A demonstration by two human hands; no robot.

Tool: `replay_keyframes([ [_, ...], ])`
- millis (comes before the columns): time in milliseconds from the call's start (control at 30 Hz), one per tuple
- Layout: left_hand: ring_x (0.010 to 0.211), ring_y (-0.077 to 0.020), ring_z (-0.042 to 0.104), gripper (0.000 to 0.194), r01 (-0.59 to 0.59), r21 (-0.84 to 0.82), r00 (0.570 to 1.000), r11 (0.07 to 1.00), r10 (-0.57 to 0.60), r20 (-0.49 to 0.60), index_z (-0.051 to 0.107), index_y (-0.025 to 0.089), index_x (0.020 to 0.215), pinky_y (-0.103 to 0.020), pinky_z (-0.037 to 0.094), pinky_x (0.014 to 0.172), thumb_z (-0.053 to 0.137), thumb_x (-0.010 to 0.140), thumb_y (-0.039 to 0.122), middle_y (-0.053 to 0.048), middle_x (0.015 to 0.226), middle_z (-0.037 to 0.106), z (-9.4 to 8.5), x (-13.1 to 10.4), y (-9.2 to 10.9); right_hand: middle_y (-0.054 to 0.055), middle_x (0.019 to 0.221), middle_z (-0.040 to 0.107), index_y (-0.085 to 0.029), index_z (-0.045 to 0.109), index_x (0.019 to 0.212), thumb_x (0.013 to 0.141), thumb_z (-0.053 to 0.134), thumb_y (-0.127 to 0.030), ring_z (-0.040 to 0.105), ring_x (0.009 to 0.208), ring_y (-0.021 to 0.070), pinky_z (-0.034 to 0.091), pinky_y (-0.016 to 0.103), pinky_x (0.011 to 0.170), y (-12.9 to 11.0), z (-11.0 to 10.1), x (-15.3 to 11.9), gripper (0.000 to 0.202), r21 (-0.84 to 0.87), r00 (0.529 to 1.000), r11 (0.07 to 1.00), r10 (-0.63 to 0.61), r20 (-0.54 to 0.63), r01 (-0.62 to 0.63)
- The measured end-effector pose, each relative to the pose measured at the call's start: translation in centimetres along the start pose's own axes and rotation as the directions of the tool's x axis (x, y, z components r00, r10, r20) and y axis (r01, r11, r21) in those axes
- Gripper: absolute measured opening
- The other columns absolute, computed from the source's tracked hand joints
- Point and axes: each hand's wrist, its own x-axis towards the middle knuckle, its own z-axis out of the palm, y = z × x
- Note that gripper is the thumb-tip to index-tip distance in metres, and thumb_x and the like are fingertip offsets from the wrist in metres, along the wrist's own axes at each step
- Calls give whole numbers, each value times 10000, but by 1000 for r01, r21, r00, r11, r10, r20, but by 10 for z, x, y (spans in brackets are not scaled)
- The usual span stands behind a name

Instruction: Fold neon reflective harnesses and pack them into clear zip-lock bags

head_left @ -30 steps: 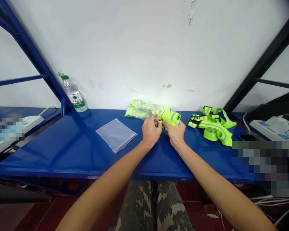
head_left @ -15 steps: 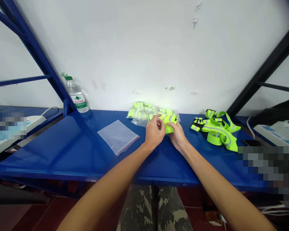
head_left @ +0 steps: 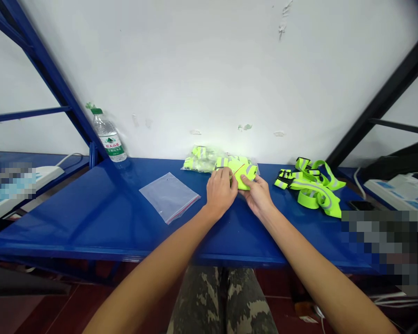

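Observation:
A folded bundle of fluorescent yellow reflective strap (head_left: 245, 178) with grey bands is between my hands, a little above the blue tabletop. A thin red line, like the seal of a zip bag, runs slantwise across it. My left hand (head_left: 220, 191) is closed at its left edge, with the fingers curled over and the fingertips hidden. My right hand (head_left: 259, 195) grips the right side, thumb on top and fingers underneath. Behind the bundle, against the wall, lie clear bags (head_left: 200, 160) with similar yellow straps inside.
A flat clear zip bag (head_left: 170, 197) with a red seal lies left of my hands on the blue table (head_left: 90, 218). Loose yellow reflective straps with black buckles (head_left: 315, 185) lie to the right. A water bottle (head_left: 109, 139) leans at the back left. Power strips flank both sides.
My left hand has turned so its back faces up and its fingers curl over the bundle's edge; before, they pinched near the red line. The right hand keeps its hold.

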Motion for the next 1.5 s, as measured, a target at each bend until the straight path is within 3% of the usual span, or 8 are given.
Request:
replay_keyframes([
  [133, 919, -246, 611, 182, -43, 168, 992, 985, 21, 127, 533, 162, 980, -330, 456, 744, 377, 986, 255, -110, 938, 652, 2, -1, 2, 49, 977, 739, -230, 611, 1010, 620, 813, -334, 713, 912, 253, 616, 403, 701, 0, -2, 2, 452, -15, 998, 999, -32, -49, 31],
  [300, 908, -259, 617, 221, -197, 229, 964, 953, 145, 225, 534, 137, 995, -347, 430, 743, 335, 997, 233, -126, 935, 655, 3, -4, 5, 62, 1013, 742, -210, 611, 987, 585, 836, -341, 717, 898, 243, 611, 362, 691, 0, 0, -2, 478, -25, 994, 999, -48, -94, 46],
  [433, 917, -266, 603, 198, -219, 252, 969, 943, 180, 169, 550, 147, 967, -366, 413, 780, 376, 982, 238, -121, 907, 658, 0, -5, 7, 67, 1018, 744, -204, 615, 957, 578, 842, -361, 715, 911, 248, 611, 353, 692, -2, 2, -3, 468, -60, 993, 997, -63, -96, 58],
  [567, 944, -268, 590, 227, -44, 247, 999, 968, 36, 38, 566, 158, 947, -346, 420, 757, 447, 966, 351, -131, 945, 659, -4, -2, 7, 64, 1038, 737, -219, 610, 1016, 619, 818, -372, 715, 898, 238, 617, 358, 693, -6, 2, -1, 473, -53, 992, 995, -94, -88, 90],
  [767, 889, -250, 605, 281, -225, 243, 962, 944, 177, 207, 573, 159, 944, -325, 436, 713, 317, 1007, 257, -115, 904, 663, 0, -2, 3, 61, 1047, 731, -218, 595, 995, 624, 806, -340, 716, 874, 229, 619, 353, 673, -8, 0, 0, 444, -50, 986, 995, -93, -139, 87],
  [1000, 896, -247, 610, 245, -113, 235, 985, 965, 79, 152, 557, 166, 1003, -309, 443, 696, 390, 992, 345, -118, 956, 658, -4, -1, 0, 62, 1061, 728, -221, 590, 1012, 632, 800, -326, 717, 866, 227, 623, 361, 675, -10, 1, -2, 446, -58, 986, 994, -95, -134, 87],
  [1300, 949, -282, 609, 201, -293, 363, 936, 885, 187, 298, 548, 135, 997, -362, 430, 736, 371, 985, 231, -136, 973, 647, 2, -6, -2, 47, 1004, 743, -202, 609, 981, 581, 781, -204, 713, 753, 205, 615, 352, 658, -13, 2, -2, 435, -47, 968, 998, -50, -247, 39],
  [1500, 909, -270, 630, 217, -342, 343, 918, 875, 233, 320, 538, 146, 975, -364, 441, 729, 335, 987, 223, -111, 932, 655, 1, -8, 3, 74, 1075, 721, -188, 624, 1016, 598, 783, -258, 705, 877, 228, 588, 395, 814, -2, -5, 4, 453, -118, 960, 976, -203, -193, 182],
])
